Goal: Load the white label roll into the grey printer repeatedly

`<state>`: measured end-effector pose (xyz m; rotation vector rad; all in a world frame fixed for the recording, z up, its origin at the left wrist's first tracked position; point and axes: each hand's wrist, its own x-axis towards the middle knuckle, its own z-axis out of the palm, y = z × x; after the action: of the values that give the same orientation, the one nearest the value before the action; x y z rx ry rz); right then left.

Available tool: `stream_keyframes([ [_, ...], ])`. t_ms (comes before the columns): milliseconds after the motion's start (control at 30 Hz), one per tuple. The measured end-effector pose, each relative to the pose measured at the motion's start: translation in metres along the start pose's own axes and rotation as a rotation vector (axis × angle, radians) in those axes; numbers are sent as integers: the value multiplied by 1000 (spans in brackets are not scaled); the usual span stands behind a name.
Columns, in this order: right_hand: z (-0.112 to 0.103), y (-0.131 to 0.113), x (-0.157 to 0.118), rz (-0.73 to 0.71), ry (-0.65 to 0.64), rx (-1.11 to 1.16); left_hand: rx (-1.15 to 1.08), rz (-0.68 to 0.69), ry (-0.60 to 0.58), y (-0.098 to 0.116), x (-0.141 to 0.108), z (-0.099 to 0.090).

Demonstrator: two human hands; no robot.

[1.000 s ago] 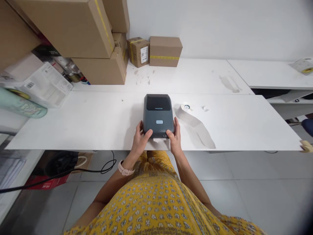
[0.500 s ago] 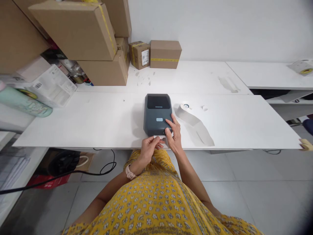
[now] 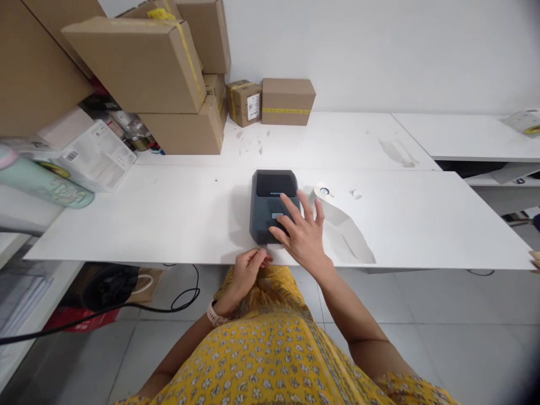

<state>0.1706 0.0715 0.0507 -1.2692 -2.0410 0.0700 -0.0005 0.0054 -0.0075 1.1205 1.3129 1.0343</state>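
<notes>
A dark blue-grey label printer [image 3: 262, 219] stands on the white table near its front edge. My right hand [image 3: 304, 233] is spread over its right half, fingers apart and holding nothing. One fingertip lies at the light button on the lid; whether it presses cannot be told. My left hand [image 3: 250, 273], with a pink watch on the wrist, is at the table edge just below the printer's front. Its thumb and fingers are pinched together, and what is between them is hidden. A bit of white paper [image 3: 275, 246] shows at the printer's front.
Right of the printer lies a partly unrolled white paper roll [image 3: 352, 230]. Cardboard boxes [image 3: 139, 67] are stacked at the back left, with two smaller ones [image 3: 287, 101] by the wall. A mint bottle [image 3: 46, 180] lies at the left. A black cable [image 3: 139, 306] hangs below.
My right hand has lifted from the printer's front right corner and spread over its lid. My left hand has drawn slightly back from the printer's front. The view has shifted a little.
</notes>
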Motion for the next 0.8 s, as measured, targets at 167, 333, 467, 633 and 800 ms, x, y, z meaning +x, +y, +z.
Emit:
stream_keyframes([
  [167, 10, 8, -2, -9, -29, 30, 38, 234, 350, 13, 6, -15],
  [333, 20, 20, -40, 179, 116, 244, 35, 327, 321, 26, 21, -10],
  [467, 21, 24, -52, 299, 190, 443, -17, 367, 221, 41, 27, -4],
  [633, 4, 30, -6, 228, 197, 485, -132, 502, 246, 83, 58, -7],
  [800, -6, 38, 73, 175, 286, 481, -97, 434, 310, 86, 118, -16],
])
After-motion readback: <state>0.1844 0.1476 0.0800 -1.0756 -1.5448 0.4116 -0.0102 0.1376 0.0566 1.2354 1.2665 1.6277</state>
